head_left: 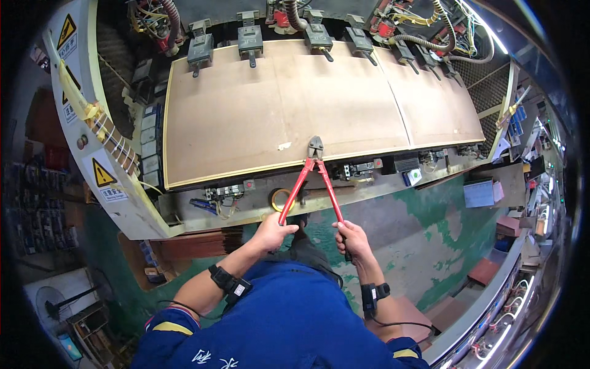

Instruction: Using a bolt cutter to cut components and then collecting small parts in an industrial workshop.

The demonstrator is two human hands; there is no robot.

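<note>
At the far left, yellow triangular warning signs (103,174) are showing on the white machine housing (132,209), and beside it a row of dark clamps (201,48) is pressing down along the far edge of a wide brown fibreboard panel (246,111) lying flat on the machine bed. Nearer the person, a roll of yellow tape (281,198) is resting on the grey front ledge (381,190), just left of the tool. The left hand (273,232) is wrapping fully around the left red handle of a pair of bolt cutters (313,175), fingers curled tight with no gap showing. The handles are spreading apart in a narrow V, and the grey cutter head (316,147) is sitting at the panel's near edge, touching or just over it. The right hand (351,238) is closing likewise around the dark grip end of the right handle. By the look of it, the person is positioning the cutter at the board's front edge, so the next move would be calling for the handles to be squeezed together with the head kept steady. What the blades are biting on is too small to tell, and whether they are parted is unclear. Both forearms are wearing black wrist straps (228,284), and the blue work jacket (283,320) is hiding the floor below; shelving on the right is blurring into the rim.
</note>
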